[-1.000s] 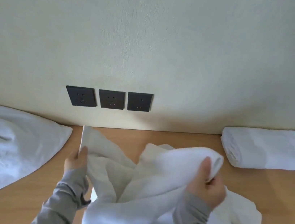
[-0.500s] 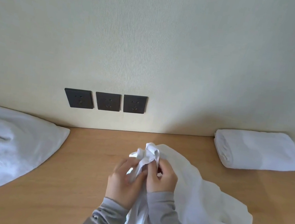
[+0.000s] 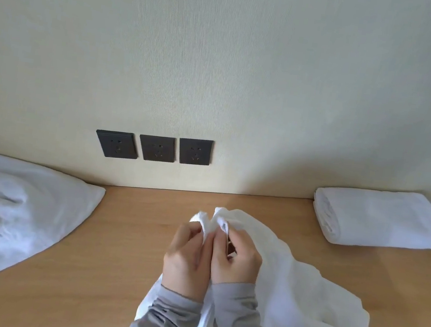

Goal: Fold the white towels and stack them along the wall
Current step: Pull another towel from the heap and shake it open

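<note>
View from a head camera looking down at a light wooden tabletop (image 3: 112,259) that runs up against a pale wall (image 3: 222,67). Near the middle of the front edge, two hands in grey sleeves (image 3: 239,319) are pressed side by side. The left hand (image 3: 185,259) and the right hand (image 3: 236,260) each have thumb and fingers curled tight on a bunched edge of a white towel (image 3: 300,300) – the gathered cloth sticks up in two small peaks just above the fingertips. From that grip the towel falls away to the right, lying rumpled on the wood toward the front right corner, and a narrow strip of it hangs down between the two wrists.

In the back right corner a folded towel (image 3: 378,218) lies flat, its long side touching the wall, its layered folds facing left. It is well apart from the hands. Along the left edge a heap of white cloth (image 3: 7,217) lies loose and creased, its far side against the wall – it runs out of view to the left.

On the wall, just above the back edge of the tabletop and left of centre, three dark square sockets (image 3: 157,148) sit in a row
</note>
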{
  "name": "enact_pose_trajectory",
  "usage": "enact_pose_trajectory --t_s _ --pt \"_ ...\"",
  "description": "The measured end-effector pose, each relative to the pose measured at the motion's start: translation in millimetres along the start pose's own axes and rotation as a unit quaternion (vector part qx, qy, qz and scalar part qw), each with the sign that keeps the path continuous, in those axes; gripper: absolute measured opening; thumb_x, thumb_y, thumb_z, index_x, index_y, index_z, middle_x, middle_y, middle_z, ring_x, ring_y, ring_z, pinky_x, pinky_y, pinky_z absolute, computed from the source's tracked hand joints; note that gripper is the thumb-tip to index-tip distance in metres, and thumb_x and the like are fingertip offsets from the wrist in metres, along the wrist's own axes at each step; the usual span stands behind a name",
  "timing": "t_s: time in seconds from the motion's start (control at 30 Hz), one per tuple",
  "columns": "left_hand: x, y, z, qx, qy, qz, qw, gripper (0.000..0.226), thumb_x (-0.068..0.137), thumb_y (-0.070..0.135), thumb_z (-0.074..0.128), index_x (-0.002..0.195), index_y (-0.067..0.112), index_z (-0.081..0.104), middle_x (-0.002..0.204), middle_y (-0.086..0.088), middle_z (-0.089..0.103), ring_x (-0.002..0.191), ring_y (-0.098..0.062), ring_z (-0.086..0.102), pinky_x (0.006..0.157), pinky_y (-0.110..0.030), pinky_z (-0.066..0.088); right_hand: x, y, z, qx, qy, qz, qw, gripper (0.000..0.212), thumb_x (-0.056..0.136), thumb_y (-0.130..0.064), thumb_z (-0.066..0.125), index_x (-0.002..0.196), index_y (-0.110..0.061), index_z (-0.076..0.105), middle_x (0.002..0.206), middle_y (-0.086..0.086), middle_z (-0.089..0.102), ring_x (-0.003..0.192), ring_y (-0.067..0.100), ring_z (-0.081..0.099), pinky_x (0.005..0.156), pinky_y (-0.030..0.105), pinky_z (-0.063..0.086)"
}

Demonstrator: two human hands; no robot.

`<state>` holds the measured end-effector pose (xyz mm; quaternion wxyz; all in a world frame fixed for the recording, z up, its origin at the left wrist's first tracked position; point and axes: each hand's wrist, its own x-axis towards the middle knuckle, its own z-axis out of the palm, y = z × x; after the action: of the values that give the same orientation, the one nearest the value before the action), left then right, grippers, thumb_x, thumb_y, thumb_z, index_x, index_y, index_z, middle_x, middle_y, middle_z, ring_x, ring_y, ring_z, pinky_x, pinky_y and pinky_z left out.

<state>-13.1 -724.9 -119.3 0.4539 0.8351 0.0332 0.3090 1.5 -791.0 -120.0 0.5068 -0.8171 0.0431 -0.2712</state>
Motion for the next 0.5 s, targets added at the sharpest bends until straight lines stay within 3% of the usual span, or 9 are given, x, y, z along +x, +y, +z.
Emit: enact_pose_trajectory --t_s 0.07,0.17,0.3,0.4,0.5 --pt "-4 -1 -1 0.001 -0.004 0.035 0.999 0.036 0.086 0.012 0.05 0.057 -0.007 0.06 0.072 -0.012 0.058 0.058 -0.014 0.044 0.05 -0.011 0.032 1 -2 -3 -0.024 -0.002 0.003 1.0 0.017 0.079 0.003 0.066 0.063 -0.004 0.068 0.056 0.007 0.056 0.049 0.01 0.044 0.05 0.013 0.034" --pt "-6 -3 -3 0.047 -0.019 0.111 0.993 0.03 0.084 0.007 0.047 0.066 -0.008 0.065 0.077 -0.018 0.062 0.059 -0.018 0.057 0.052 -0.02 0.047 1 -2 -9 -0.042 -0.004 -0.014 0.999 0.022 0.079 0.0 0.067 0.058 -0.004 0.064 0.056 0.008 0.054 0.046 0.02 0.048 0.045 0.025 0.039" --pt "-7 0 -7 0.102 -0.06 0.165 0.979 0.011 0.071 -0.005 0.061 0.077 -0.006 0.07 0.08 -0.02 0.065 0.058 -0.026 0.063 0.05 -0.028 0.053 -3 -6 -16 -0.027 -0.042 -0.041 0.998 0.016 0.081 -0.011 0.061 0.068 -0.007 0.07 0.062 0.003 0.056 0.054 0.011 0.049 0.048 0.016 0.039" --pt "-7 -2 -8 0.103 -0.082 0.168 0.977 0.014 0.068 -0.009 0.068 0.081 -0.007 0.07 0.083 -0.019 0.066 0.062 -0.027 0.065 0.055 -0.032 0.055 -5 -5 -21 -0.006 -0.093 -0.023 0.995 0.022 0.082 -0.024 0.06 0.072 -0.008 0.071 0.067 0.002 0.055 0.062 0.012 0.052 0.052 0.019 0.043" --pt "-9 -2 -7 0.115 -0.091 0.19 0.971 0.012 0.067 -0.011 0.07 0.079 -0.007 0.069 0.083 -0.019 0.066 0.066 -0.026 0.066 0.059 -0.031 0.056 -5 -1 -23 -0.019 -0.107 0.013 0.994 0.023 0.078 -0.024 0.072 0.065 -0.007 0.065 0.067 0.003 0.057 0.06 0.013 0.054 0.056 0.025 0.047"
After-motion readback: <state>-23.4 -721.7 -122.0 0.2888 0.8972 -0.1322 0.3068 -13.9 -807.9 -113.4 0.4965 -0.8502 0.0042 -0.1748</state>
